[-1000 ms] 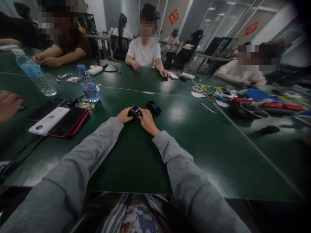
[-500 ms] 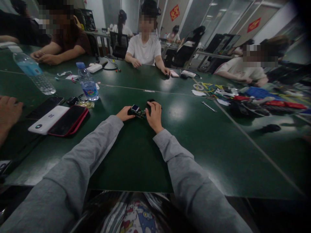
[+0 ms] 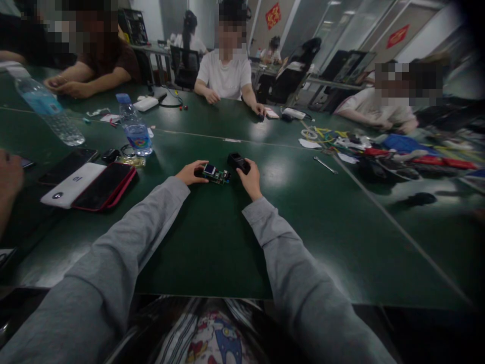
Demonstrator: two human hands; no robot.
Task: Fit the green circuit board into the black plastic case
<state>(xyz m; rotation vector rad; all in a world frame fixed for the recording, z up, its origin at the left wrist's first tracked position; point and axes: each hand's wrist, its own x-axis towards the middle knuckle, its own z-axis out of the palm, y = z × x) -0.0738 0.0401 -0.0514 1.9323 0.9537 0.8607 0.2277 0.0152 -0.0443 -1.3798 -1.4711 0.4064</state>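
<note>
A green circuit board with a small screen on its left part is at the middle of the table. My left hand holds its left end, with thumb and fingers on either side. Just right of the board, my right hand grips a black plastic case by its right end. The case is tilted, and openings show in its upper face. A small gap separates the board from the case.
Left on the green table are phones, a white power bank and two water bottles. A wrench and piled cables lie right. Other people sit around the table; someone's hand is at far left.
My right hand has left the circuit board, moved right and taken hold of the black case. My left hand stays at the board's left end, its fingers now wider around it.
</note>
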